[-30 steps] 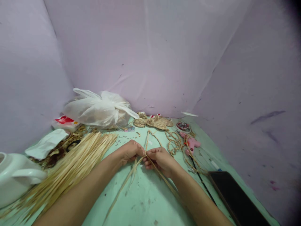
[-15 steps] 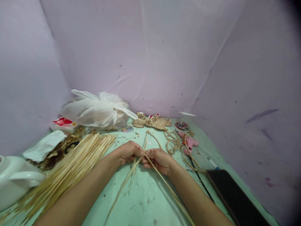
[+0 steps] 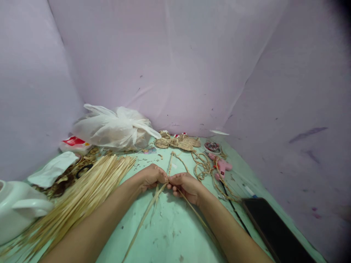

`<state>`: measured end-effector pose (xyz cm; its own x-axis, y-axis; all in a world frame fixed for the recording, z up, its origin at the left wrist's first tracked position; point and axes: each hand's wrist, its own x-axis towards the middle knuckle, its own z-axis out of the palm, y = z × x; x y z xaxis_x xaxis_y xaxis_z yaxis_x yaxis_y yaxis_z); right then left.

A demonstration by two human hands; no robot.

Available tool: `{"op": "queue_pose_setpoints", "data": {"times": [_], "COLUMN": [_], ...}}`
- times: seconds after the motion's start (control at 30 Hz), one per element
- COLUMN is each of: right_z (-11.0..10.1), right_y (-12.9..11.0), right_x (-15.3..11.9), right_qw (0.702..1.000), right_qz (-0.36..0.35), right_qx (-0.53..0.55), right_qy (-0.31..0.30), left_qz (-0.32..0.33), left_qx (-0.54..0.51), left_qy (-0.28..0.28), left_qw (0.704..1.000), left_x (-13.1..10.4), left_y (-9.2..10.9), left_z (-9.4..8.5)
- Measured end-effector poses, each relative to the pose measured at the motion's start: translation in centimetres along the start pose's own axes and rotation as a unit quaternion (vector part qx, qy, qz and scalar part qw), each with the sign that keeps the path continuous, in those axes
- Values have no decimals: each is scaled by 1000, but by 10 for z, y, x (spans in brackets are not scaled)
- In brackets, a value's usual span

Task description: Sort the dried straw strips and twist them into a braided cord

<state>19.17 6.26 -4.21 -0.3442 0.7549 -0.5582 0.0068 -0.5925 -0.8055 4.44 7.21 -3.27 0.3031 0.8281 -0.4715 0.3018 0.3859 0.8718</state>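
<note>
My left hand (image 3: pixel 153 176) is closed in a pinch on the near end of a thin braided cord (image 3: pixel 170 164) of dried fibre. Right beside it, fingertips almost touching, my right hand (image 3: pixel 184 185) pinches the same spot. One loose fibre strand (image 3: pixel 142 220) trails from under my left fingers toward the near edge. Another strand (image 3: pixel 195 212) runs out below my right hand and along the right forearm. Beyond the hands the cord bends at a peak and leads right into a loose coil of braid (image 3: pixel 202 166). The exact grip point is partly hidden by the fingers.
A bundle of dried fibre strips (image 3: pixel 82 197) lies left, near a white pitcher (image 3: pixel 22 212). Behind are a white plastic bag (image 3: pixel 115 128) and woven pieces (image 3: pixel 181 141). To the right are a pink glue gun (image 3: pixel 224 167), a bowl of small items (image 3: pixel 212 147) and a dark phone-like slab (image 3: pixel 274 230).
The right strand has shifted from lying over my right fingers to passing beneath them. My right fingertips have closed in at the cord; both hands stay in nearly the same place.
</note>
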Motion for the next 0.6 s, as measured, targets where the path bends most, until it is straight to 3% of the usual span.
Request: {"op": "queue_pose_setpoints", "data": {"times": [0.33,0.5,0.6], "right_z": [-2,-2,1], "right_y": [3,5,5], "right_x": [3,3,1], "right_qw": [994,990,990], "right_qz": [-51,-89,-101], "right_qx": [-83,-95,-83], "right_qy": [51,52,59], "left_qz": [89,46,23], "left_qx": [139,223,250], "left_qy": [30,86,106], "left_qw": [986,970,962], "left_x": [-3,-9,-17], "left_y": [3,9,14], "left_z": [4,0,11]}}
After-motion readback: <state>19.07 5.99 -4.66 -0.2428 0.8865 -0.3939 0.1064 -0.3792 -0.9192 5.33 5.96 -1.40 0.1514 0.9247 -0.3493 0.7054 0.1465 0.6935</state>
